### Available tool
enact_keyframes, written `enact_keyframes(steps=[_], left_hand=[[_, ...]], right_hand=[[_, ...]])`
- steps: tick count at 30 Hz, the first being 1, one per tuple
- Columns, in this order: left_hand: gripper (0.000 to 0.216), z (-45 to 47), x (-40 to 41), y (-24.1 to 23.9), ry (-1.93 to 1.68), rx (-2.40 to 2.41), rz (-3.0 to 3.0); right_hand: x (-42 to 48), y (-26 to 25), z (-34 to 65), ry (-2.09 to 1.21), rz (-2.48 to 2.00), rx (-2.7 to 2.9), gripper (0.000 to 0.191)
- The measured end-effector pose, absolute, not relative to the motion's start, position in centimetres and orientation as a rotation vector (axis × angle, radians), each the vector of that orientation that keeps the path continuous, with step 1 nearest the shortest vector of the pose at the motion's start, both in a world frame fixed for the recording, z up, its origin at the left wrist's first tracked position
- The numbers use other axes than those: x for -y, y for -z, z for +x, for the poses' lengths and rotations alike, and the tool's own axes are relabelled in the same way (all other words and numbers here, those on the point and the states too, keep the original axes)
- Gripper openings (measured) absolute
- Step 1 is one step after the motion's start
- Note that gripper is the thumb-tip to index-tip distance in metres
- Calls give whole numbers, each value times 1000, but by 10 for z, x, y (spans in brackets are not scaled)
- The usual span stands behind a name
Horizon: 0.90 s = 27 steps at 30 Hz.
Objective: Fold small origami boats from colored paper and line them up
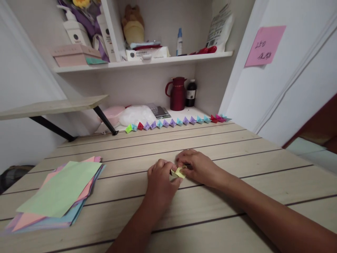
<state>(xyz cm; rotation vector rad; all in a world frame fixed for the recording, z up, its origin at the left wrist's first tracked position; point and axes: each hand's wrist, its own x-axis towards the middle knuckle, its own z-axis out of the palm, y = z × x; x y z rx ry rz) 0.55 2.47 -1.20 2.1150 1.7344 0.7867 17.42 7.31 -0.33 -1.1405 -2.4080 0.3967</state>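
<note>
A small folded piece of yellow paper [180, 172] is held between my two hands, just above or on the middle of the wooden table [210, 225]. My left hand [163, 177] grips its left side, with the thumb at the near edge. From the right, the fingers and thumb of my right hand [196, 165] pinch the other side. Parts of the paper are hidden behind the fingers. Along the table's back edge runs a row of several small folded paper boats [172, 122] in purple, blue, red, pink and green.
A stack of coloured paper sheets [61, 191] lies on the left, pale green on top. Behind the row stand a red jug [177, 94] and a dark bottle [191, 93], beside a clear plastic bag [138, 115]. A small raised shelf [55, 106] with black legs occupies the back left.
</note>
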Motion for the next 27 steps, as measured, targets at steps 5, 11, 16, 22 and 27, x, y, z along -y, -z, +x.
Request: enact_keyframes(steps=[5, 11, 16, 22, 27], left_hand=[[18, 2, -26, 10, -793, -1710, 2123], [15, 1, -26, 11, -786, -1710, 2191], [16, 2, -26, 10, -784, -1701, 2212], [9, 1, -28, 6, -852, -1674, 2104], [11, 2, -29, 6, -888, -1691, 2027]], right_hand=[[-73, 7, 174, -428, -1166, 2321, 11], [-71, 5, 175, -479, -1134, 2286, 9], [-69, 4, 174, -521, -1162, 2247, 11], [-70, -7, 187, -744, -1072, 2328, 21], [-72, -14, 199, -827, -968, 2442, 24]])
